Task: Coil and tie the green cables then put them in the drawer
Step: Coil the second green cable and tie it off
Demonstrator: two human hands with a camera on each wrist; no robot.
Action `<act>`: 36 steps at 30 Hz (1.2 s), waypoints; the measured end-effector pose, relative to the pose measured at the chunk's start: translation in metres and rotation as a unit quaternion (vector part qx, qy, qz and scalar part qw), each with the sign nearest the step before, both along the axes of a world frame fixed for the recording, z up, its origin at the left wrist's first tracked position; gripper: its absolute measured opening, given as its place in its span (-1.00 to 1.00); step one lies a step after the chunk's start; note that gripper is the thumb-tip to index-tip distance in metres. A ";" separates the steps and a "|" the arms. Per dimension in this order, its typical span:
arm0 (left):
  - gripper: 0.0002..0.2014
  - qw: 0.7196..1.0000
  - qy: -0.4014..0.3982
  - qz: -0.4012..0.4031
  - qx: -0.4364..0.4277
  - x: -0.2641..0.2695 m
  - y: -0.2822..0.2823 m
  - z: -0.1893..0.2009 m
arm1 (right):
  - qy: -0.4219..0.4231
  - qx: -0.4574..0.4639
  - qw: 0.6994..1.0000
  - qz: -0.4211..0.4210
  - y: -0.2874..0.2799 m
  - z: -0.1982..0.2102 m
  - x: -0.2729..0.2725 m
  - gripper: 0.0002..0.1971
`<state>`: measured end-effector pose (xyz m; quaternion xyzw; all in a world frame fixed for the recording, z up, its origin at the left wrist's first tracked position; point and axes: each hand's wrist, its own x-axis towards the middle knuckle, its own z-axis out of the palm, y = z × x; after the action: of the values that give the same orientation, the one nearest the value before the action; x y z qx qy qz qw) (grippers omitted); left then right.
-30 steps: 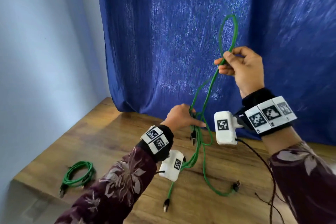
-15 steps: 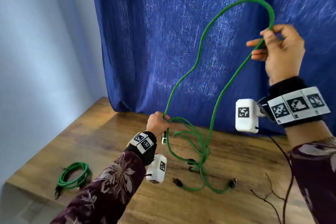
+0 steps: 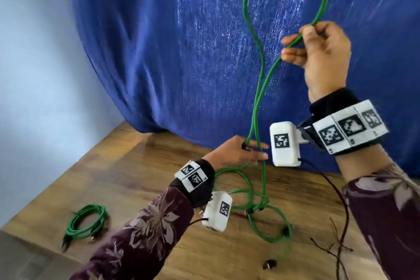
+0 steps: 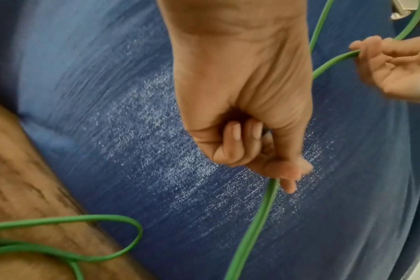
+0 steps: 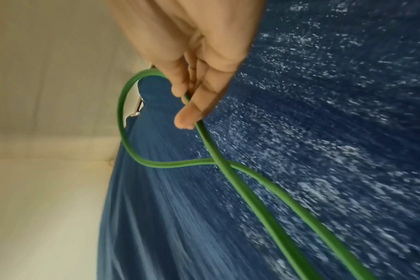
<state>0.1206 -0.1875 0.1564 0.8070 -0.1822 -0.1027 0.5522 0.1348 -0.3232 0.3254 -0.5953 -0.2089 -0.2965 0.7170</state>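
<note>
A long green cable [image 3: 255, 107] rises from my left hand [image 3: 250, 150], arcs in a tall loop before the blue curtain, and comes down to my right hand [image 3: 302, 38]. The right hand [image 5: 187, 106] pinches the cable [image 5: 228, 170] between thumb and fingers at head height. My left hand [image 4: 283, 170] is low over the table, its fingers curled, and grips the cable [image 4: 252, 227] near a dark plug. The cable's loose remainder [image 3: 261, 207] lies tangled on the wooden table [image 3: 136, 177]. A second green cable [image 3: 86, 223], coiled, lies at the table's front left.
A blue curtain [image 3: 181, 52] hangs behind the table, with a pale wall [image 3: 34, 75] to the left. Thin dark ties [image 3: 336, 245] lie at the front right. A loose black plug [image 3: 269, 263] rests near the front edge. No drawer is in view.
My right hand swung up and right, drawing the loop much larger, then came back left. My left hand shifted left, then returned right beneath the loop.
</note>
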 end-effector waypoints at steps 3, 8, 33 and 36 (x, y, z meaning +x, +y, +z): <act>-0.81 0.999 -0.013 0.022 -0.046 0.005 -0.007 -0.008 | 0.009 -0.033 0.998 0.045 -0.001 -0.012 -0.002 -0.84; -0.79 0.993 -0.007 0.063 -0.101 0.011 0.001 -0.004 | 0.119 -0.107 0.987 0.023 -0.021 -0.066 0.004 -0.78; -0.61 0.979 -0.041 0.114 -0.165 0.005 0.030 0.021 | 0.070 -0.407 0.909 -0.056 -0.036 -0.124 0.009 -0.80; -0.62 0.979 -0.042 0.128 -0.150 0.004 0.029 0.020 | 0.034 -0.376 0.925 -0.045 -0.041 -0.120 0.010 -0.70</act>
<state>0.1247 -0.1581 0.1765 0.7350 -0.1137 0.0318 0.6677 0.1448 -0.3645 0.2055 -0.8398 -0.2531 -0.2079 0.4330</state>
